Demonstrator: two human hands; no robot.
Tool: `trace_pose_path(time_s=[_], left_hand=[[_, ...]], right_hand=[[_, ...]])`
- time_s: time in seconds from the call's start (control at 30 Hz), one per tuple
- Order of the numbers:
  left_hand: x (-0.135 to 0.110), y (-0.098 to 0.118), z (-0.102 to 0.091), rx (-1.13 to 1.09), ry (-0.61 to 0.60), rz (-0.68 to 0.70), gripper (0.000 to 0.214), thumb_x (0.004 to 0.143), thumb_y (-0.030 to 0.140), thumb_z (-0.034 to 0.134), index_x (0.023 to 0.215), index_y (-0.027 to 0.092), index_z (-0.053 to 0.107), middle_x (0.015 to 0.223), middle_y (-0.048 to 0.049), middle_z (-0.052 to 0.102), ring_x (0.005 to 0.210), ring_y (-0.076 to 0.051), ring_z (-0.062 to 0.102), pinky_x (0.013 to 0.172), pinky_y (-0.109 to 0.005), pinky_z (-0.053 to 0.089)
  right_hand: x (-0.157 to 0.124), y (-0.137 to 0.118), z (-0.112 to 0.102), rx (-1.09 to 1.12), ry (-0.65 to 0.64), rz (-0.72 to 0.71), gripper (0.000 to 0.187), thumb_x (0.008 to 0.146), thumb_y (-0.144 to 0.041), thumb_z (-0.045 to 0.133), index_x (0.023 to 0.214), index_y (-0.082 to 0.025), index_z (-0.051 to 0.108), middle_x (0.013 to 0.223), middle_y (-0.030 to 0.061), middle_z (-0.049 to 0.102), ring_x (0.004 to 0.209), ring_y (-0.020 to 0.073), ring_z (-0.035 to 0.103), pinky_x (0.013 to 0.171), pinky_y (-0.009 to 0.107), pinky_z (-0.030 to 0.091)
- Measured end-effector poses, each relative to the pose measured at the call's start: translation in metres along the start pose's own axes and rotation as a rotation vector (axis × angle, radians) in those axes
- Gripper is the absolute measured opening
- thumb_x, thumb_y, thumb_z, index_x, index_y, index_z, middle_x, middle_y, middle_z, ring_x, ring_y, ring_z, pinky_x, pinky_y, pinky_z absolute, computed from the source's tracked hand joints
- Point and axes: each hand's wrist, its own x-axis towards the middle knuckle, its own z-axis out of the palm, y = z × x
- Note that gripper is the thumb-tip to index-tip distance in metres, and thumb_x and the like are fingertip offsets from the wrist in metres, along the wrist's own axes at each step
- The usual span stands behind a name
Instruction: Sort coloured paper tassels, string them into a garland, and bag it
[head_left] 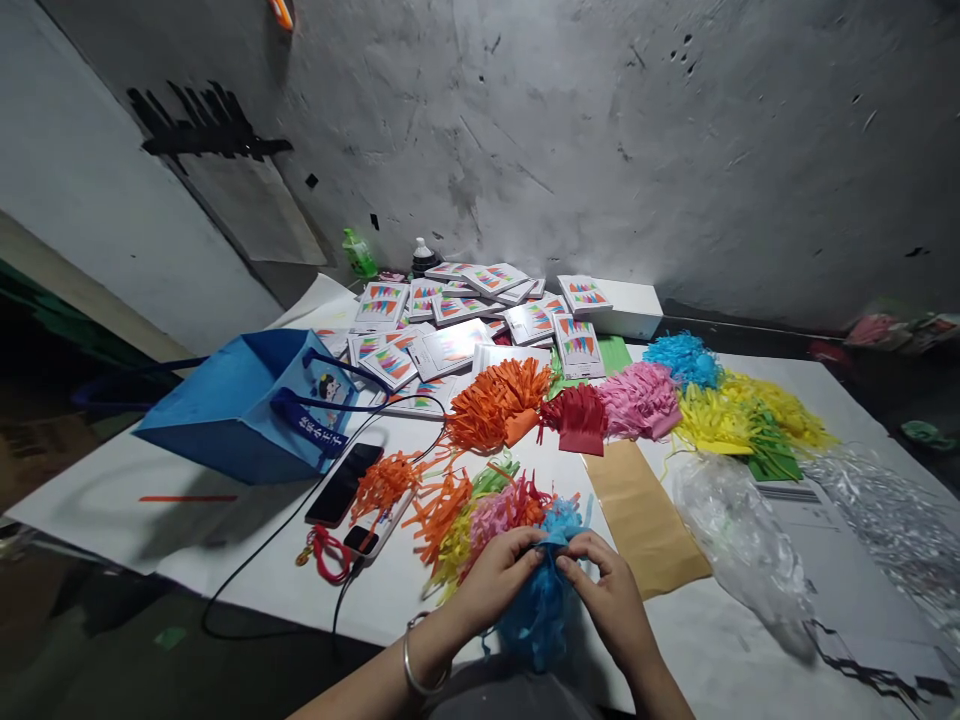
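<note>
Between my two hands is a blue tissue-paper tassel [541, 610], its strips hanging down over the table's front edge. My left hand [504, 578] pinches the tassel's upper part from the left, with a metal bangle on that wrist. From the right, my right hand [606, 590] grips the same part with thumb and fingers. Just beyond my hands lies a pile of fringed paper tassels [501, 515] in orange, yellow, green, pink, red and light blue. Orange strips [386, 482] rest on the power bank to the left.
Farther back are fringed bundles in orange [495, 400], red [576, 418], pink [640, 400], blue [682, 358] and yellow [716, 418]. Printed packs [450, 350] are heaped by the wall. A blue bag [232, 400], phone [345, 484] and cable stand left; brown paper [645, 515] and clear plastic [742, 545] lie right.
</note>
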Motion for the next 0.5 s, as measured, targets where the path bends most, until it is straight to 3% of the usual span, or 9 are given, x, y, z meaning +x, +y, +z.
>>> trace_pose_path(time_s=[0.5], left_hand=[[0.0008, 0.0047, 0.0023, 0.071, -0.018, 0.010, 0.024, 0.086, 0.034, 0.053, 0.095, 0.019, 0.068, 0.100, -0.0058, 0.069, 0.096, -0.022, 0.060, 0.089, -0.030, 0.044]], right_hand=[[0.0000, 0.0043, -0.0021, 0.068, 0.010, 0.041, 0.025, 0.080, -0.044, 0.067, 0.071, -0.021, 0.069, 0.076, 0.0018, 0.062, 0.078, 0.0178, 0.059, 0.074, 0.027, 0.047]])
